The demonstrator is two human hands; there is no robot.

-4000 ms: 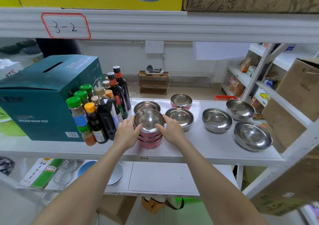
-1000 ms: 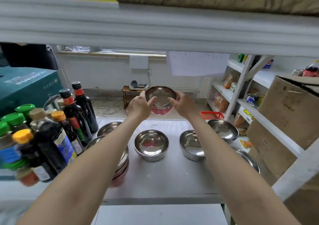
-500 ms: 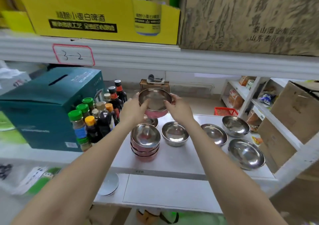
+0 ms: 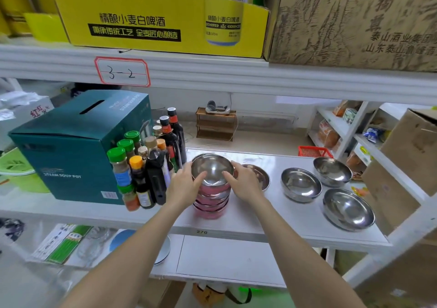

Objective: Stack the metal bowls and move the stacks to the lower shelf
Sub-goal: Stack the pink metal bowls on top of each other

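The left hand (image 4: 186,184) and right hand (image 4: 246,184) clasp the rim of the top bowl (image 4: 212,169) from either side, thumbs hooked over its edge. Half a second ago that bowl was held up in the air above the shelf; now it sits on the stack of pink-sided bowls (image 4: 211,201), which has grown one bowl taller than it was four seconds ago. The stack stands on the middle shelf (image 4: 248,222), close to its front edge and just right of the sauce bottles (image 4: 151,166) that crowd against the teal box (image 4: 71,147). Behind the right hand a single steel bowl (image 4: 261,176) is partly hidden. Further right, three more loose bowls (image 4: 300,184) lie apart from each other, much as before. The far spot at the back of the shelf, where a pink bowl stood four seconds ago, is now bare. The lower shelf (image 4: 227,258) below holds no bowls yet
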